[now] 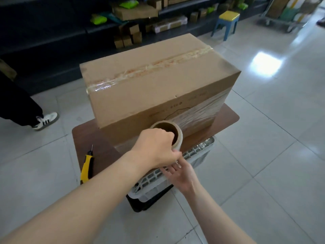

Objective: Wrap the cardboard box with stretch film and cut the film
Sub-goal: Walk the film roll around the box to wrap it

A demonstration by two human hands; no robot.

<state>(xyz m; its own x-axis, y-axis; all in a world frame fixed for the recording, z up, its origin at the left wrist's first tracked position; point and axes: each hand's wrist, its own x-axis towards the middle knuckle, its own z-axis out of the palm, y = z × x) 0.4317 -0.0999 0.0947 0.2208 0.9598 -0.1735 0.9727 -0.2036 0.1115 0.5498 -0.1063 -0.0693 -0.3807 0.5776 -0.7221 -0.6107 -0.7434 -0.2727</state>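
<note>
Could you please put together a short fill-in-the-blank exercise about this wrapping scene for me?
The left hand grips the stretch film roll, while the right hand touches it from ____.
The utility knife lying on the brown board has a ____ handle.
On the near side of the cardboard box, film covers only the ____ part.
Missing words: below; yellow; right.

1 cardboard box (154,81), 1 stretch film roll (177,136), 1 utility knife (86,167), 1 worktop (91,138), 1 crate (198,152), 1 stool (228,15), 2 hands, left hand (154,148), right hand (181,173)
</note>
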